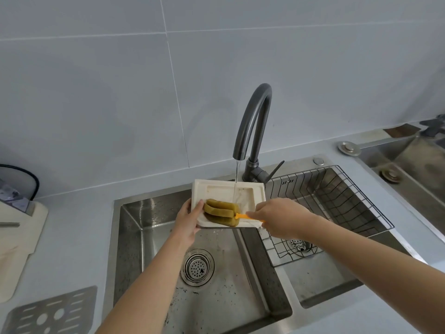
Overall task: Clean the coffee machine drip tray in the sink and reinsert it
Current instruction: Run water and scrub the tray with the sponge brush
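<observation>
Under the faucet [252, 121], a thin stream of water lands in the cream drip tray [228, 191] held above the sink [149, 227]. The left hand [186, 221] clamps the tray's left edge; the right hand [277, 218] grips an orange-handled sponge brush [220, 212] resting on the tray.

Wire rack [337, 208], cutting board [16, 249], slotted metal plate [50, 314].

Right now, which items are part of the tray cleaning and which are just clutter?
In use: drip tray, sponge brush, faucet, left hand, right hand, left sink basin.
Idle: wire rack, metal grate, cutting board.
</observation>
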